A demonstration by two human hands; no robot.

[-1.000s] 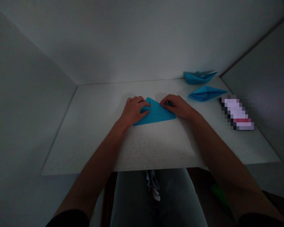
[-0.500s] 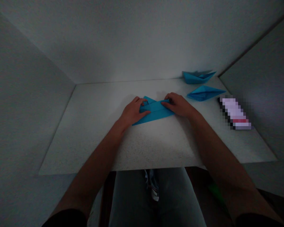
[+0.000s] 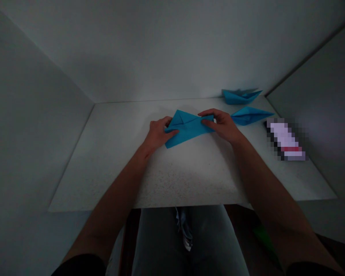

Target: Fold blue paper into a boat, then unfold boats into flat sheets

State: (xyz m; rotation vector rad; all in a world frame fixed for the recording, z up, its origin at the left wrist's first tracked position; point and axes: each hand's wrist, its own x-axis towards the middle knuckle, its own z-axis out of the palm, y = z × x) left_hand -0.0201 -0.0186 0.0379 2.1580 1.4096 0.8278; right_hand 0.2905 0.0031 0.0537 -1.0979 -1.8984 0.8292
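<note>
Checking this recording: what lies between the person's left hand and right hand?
In the head view, a sheet of folded blue paper fills the stretch between the left hand and the right hand, and both touch it.

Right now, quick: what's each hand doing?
Left hand: holding the folded blue paper at its left end.
Right hand: holding the same paper near its right end.

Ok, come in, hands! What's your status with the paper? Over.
Left hand and right hand both holding blue paper. Paper folded, pointed top facing away. Nearer paper boat beyond right hand, apparently not blocking.
</note>
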